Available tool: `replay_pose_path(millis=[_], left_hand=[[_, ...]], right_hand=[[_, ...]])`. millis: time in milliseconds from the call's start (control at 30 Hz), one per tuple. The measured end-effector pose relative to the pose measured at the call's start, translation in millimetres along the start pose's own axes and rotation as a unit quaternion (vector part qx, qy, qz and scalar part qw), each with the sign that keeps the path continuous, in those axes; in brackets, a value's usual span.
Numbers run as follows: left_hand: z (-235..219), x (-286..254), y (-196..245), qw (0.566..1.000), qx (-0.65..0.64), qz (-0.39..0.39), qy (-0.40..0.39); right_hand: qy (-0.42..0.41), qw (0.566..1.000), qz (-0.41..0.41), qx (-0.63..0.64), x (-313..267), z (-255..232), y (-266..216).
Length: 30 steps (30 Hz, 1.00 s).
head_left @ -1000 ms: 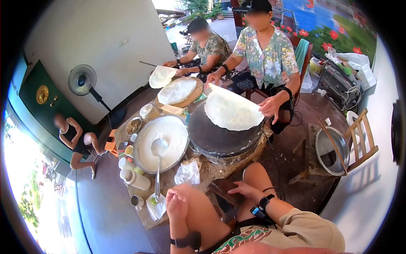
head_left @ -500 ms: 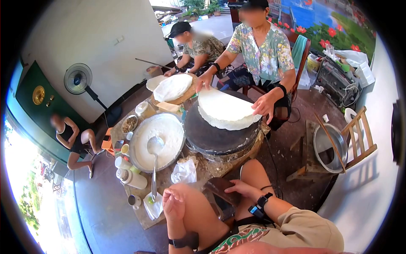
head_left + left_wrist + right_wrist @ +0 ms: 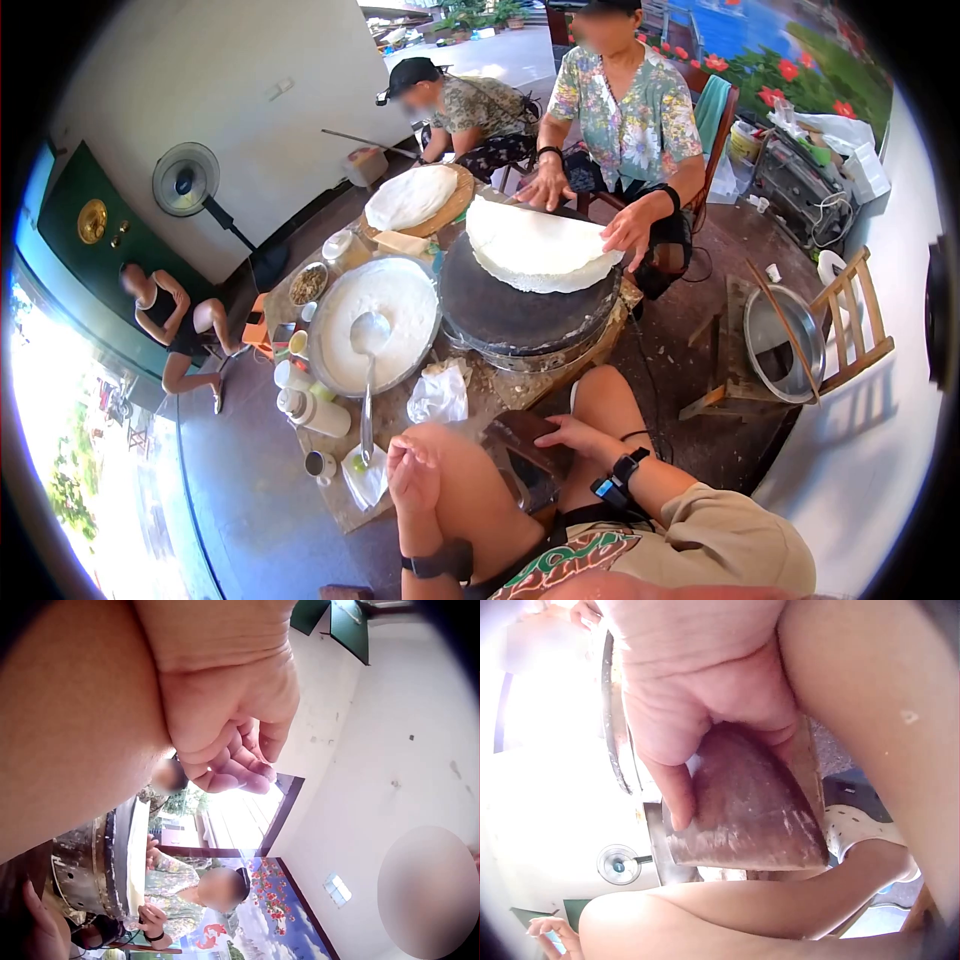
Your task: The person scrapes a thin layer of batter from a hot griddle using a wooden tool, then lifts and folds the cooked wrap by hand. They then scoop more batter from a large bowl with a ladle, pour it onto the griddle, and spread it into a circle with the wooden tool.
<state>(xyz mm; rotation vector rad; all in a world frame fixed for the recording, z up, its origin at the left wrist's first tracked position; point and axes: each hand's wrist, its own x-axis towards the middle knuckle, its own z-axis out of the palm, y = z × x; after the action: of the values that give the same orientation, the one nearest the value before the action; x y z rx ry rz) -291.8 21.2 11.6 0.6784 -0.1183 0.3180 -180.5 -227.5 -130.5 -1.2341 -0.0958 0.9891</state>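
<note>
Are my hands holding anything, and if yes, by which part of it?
Your right hand grips the dark brown piece by its narrower, rounded end, opposite the long edge. Your left hand holds nothing.

Small food-making room, open to outdoors: round griddle (image 3: pixel 510 315), wide basin (image 3: pixel 345 390), white batter (image 3: pixel 340 335), floor fan (image 3: pixel 185 180), flower mural (image 3: pixel 790 65).

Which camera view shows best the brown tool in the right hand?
The right wrist view: the brown tool is large and central, its broad face plain, gripped by the right hand. The head view shows it small and darker. The left wrist view has at most a dark piece at its left edge.
</note>
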Motion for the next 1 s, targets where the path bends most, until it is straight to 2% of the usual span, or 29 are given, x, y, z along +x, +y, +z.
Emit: replay_pose_path(millis=[167, 267, 400, 433, 533, 1000], left_hand=[[-12.9, -3.3, -1.4, 0.999, 0.043, -0.01, 0.029], [-13.6, 0.6, -4.8, 1.0, 0.004, 0.008, -0.004], [-4.2, 0.5, -0.8, 0.999, -0.035, 0.004, -0.025], [-2.5, -0.7, -0.1, 0.999, -0.032, 0.001, -0.007], [-0.5, 1.1, 0.7, 0.999, -0.028, 0.009, -0.03], [-9.0, 1.7, -0.4, 0.999, -0.028, 0.024, -0.028]], right_hand=[[-0.013, 1.0, 0.011, 0.024, -6.9, 7.5, -10.4], [-0.032, 0.999, 0.018, 0.033, -0.5, 2.3, -3.4], [-0.004, 1.0, 0.018, 0.023, 0.4, 3.0, -0.3], [-0.003, 1.0, 0.015, 0.02, -0.7, 4.0, -1.5], [-0.006, 1.0, 0.008, 0.023, -4.9, 8.3, -6.8], [0.003, 1.0, 0.022, 0.001, -2.8, 7.8, -3.2]])
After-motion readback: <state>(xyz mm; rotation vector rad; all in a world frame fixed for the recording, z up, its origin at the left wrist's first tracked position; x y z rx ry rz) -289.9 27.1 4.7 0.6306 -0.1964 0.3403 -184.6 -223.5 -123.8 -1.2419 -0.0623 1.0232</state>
